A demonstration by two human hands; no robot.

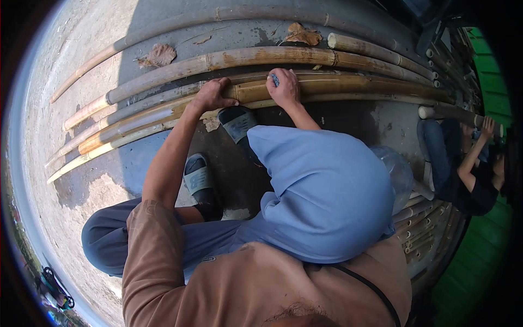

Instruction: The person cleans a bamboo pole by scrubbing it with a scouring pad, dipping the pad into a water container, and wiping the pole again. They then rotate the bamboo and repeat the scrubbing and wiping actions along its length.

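Note:
A golden-brown, wet-looking bamboo pole [348,86] lies across the ground in front of my feet. My left hand [214,94] is wrapped over this pole, thumb along its near side. To the right, my right hand [284,88] is closed on a small blue-grey speckled scouring pad [275,80] and rests against the top of the same pole. Most of the pad is hidden by my fingers. Close beside the pole lie a thin pale bamboo pole [117,143] on the near side and a thicker mottled bamboo pole [245,57] on the far side.
Another long pole [180,23] and dry leaves [158,55] lie farther off. A short bamboo piece [376,52] is at the upper right. A co-worker [463,163] at right holds a bamboo pole. A clear plastic container [395,174] stands by my knee, near stacked bamboo [422,229].

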